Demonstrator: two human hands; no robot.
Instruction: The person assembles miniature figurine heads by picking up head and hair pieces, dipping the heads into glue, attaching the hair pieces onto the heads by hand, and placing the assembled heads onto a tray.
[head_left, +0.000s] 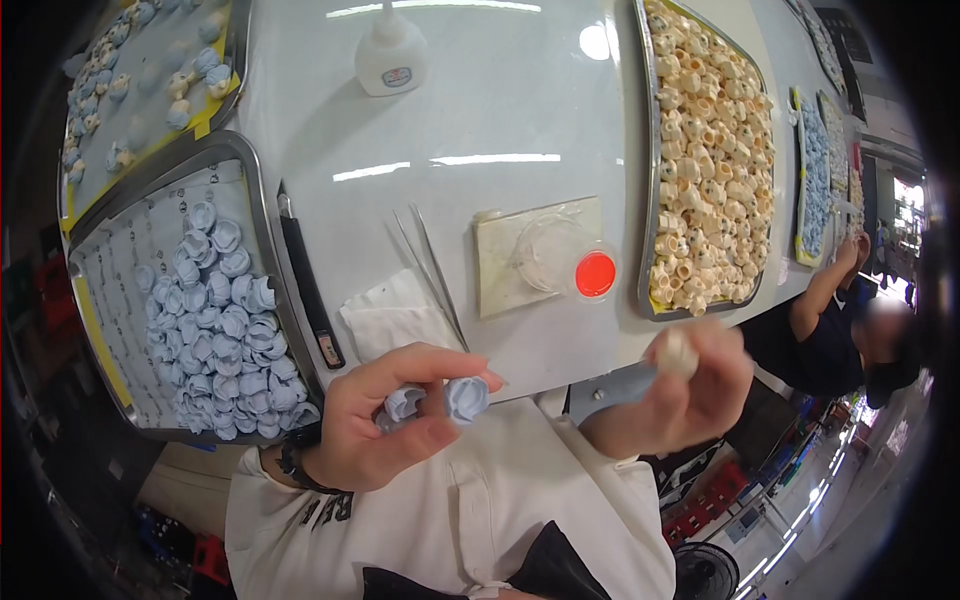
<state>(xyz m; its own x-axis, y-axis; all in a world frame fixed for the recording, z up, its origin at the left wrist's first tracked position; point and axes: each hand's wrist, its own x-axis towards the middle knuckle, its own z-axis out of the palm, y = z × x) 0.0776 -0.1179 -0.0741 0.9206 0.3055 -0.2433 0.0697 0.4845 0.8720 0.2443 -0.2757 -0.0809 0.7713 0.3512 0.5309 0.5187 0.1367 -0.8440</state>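
Note:
My left hand (365, 445) is closed around small pale-blue cup-shaped pieces with wavy rims. One blue piece (466, 401) is pinched at the fingertips, its hollow facing up; another blue piece (403, 402) sits deeper in the fingers. To the right, my right hand (712, 385), somewhat blurred, grips a small cream rounded piece (677, 355) between thumb and fingers. The two hands are apart, above the table's front edge. Many similar blue pieces fill part of the left metal tray (262, 225). Cream hollow pieces (710, 160) are heaped in the right tray.
A knife-like black-handled tool (305, 275), tweezers (436, 270) and a folded white tissue (400, 315) lie on the table. Near them are a tile (495, 265), a small dish with red content (595, 274) and a white bottle (391, 60). A co-worker (830, 320) sits at right.

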